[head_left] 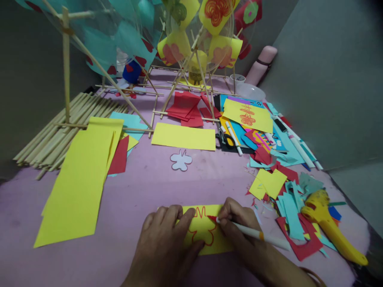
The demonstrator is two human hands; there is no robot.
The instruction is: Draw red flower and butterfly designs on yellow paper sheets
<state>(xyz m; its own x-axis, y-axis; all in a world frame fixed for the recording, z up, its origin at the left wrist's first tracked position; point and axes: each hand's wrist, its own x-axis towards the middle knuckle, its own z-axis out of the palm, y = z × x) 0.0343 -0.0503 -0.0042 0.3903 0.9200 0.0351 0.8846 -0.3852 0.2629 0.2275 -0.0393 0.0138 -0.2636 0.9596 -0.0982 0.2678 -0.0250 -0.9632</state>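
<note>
A yellow paper strip (220,247) lies flat near the front edge, with a red butterfly outline partly drawn on it. My left hand (169,239) rests on its left part, fingers spread and pressing the paper. Pinched in my right hand (239,227) is a white marker (253,232) with an orange band, its red tip touching the paper by the outline's upper right. A pale butterfly cutout (181,160) sits on the table beyond my hands. Behind it lies another yellow strip (184,136).
Yellow sheets (78,179) and a pile of sticks (54,131) are at the left. A stick frame (66,71) stands behind. Paper scraps (291,207), a yellow glue gun (332,227), black scissors (224,139) and markers (302,147) lie at the right.
</note>
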